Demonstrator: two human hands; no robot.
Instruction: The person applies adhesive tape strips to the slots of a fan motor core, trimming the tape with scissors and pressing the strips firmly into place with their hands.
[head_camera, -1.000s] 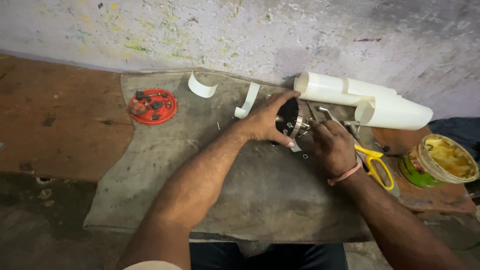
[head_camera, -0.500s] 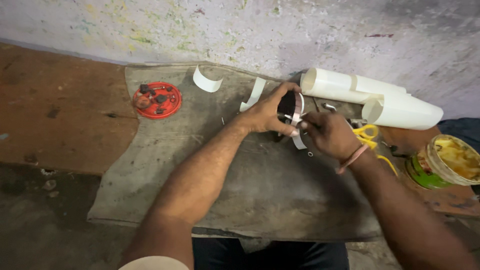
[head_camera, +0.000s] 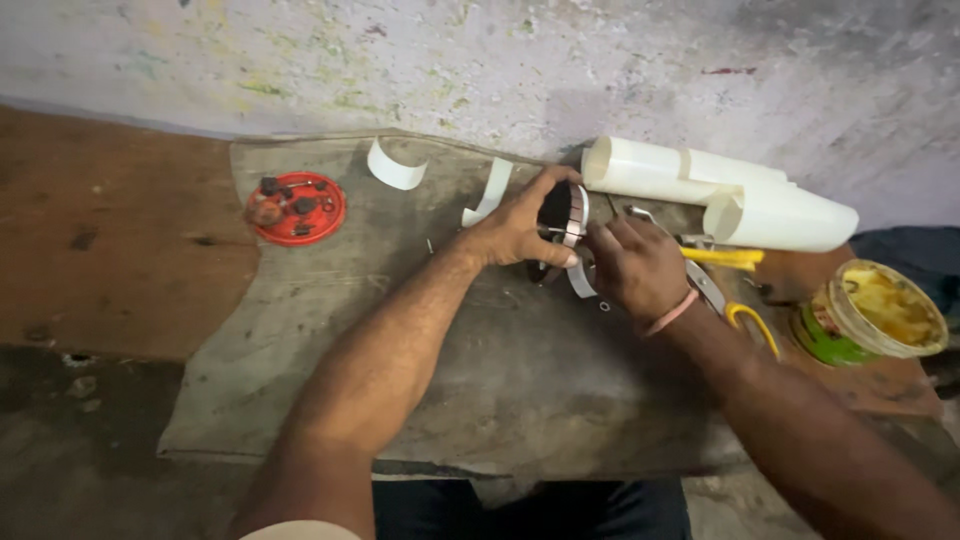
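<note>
a: the left hand (head_camera: 520, 228) is gripping a small dark round part with a metal band (head_camera: 556, 225) from above, fingers curled over its rim, holding it just above the grey worn mat (head_camera: 520, 390) near the white plastic tubes (head_camera: 715, 195). the right hand (head_camera: 632, 265) is pinching a thin pale curved strip (head_camera: 578, 268) against that part's side.

b: how is it likely handling?

a: the part is looking stiff and fairly light, probably safe to clamp by the rim. the strip is looking thin and springy, so it is likely slipping unless it is pinched near its end.

b: and against half a second earlier?

a: both hands are staying on the part. the strip is sitting lower along its side now, and the view is shifting slightly, with the red round lid holding small dark bits (head_camera: 296, 207) and the yellow-handled scissors (head_camera: 735, 290) lying as before.
</note>
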